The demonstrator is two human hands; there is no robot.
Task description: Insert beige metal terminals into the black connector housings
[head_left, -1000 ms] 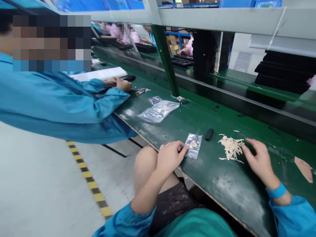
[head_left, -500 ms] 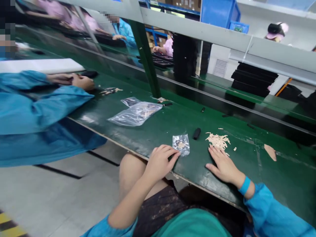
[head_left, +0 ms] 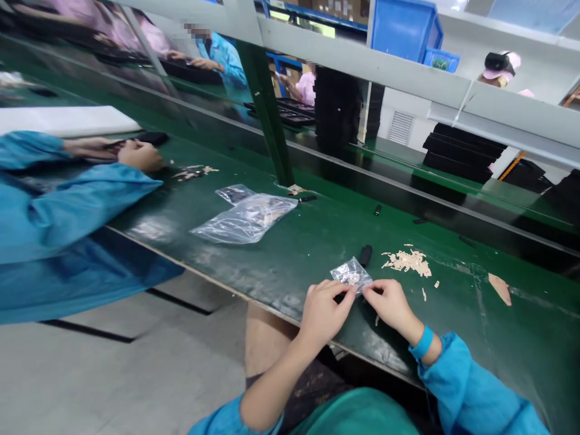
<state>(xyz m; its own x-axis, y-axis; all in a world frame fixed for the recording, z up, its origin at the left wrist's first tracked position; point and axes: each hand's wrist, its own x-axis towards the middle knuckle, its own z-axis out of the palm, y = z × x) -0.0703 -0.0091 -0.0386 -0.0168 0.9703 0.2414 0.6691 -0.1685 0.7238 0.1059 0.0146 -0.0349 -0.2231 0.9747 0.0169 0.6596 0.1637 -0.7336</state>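
Note:
Both my hands pinch the near edge of a small clear plastic bag [head_left: 350, 270] with small pale and dark pieces inside. My left hand [head_left: 327, 309] is closed on its left side, thumb against fingers. My right hand [head_left: 392, 307] grips the right corner the same way. Just beyond the bag lies a black cylindrical piece [head_left: 365, 255]. To the right is a loose pile of small beige strips [head_left: 408, 262], with a few stray ones around it. One strip lies under my right hand, near the table edge.
A larger clear bag [head_left: 247, 220] rests left on the green table [head_left: 217, 266]. A co-worker's hands [head_left: 138, 156] handle a dark item at far left. A green post [head_left: 267, 115] rises from the table. A beige scrap [head_left: 499, 289] lies at right, small black parts along the back.
My right hand has left the beige pile and moved left to the small bag. The bag has shifted right and tilted, with both hands now pinching it.

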